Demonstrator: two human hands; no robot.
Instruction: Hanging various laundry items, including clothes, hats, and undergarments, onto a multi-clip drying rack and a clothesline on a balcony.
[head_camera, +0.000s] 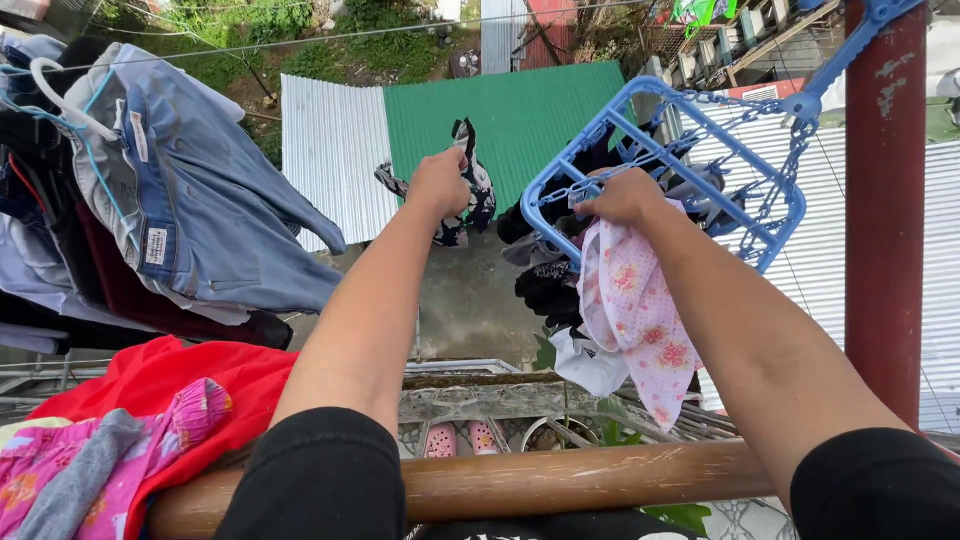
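Nearest, a wooden rail runs across under both forearms; a red cloth is draped over its left end. Right hand is closed on a pink floral cloth at the near edge of the blue clip hanger, prob. so the cloth hangs free below, thin & limp. Left hand is fisted on a dark patterned cloth, held out beside the hanger's left corner. Jeans hang far left.

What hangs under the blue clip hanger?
Under the blue clip hanger hang a pink floral cloth, held by the right hand, dark garments and a white piece. The cloth and hand cover whatever else is clipped behind them.
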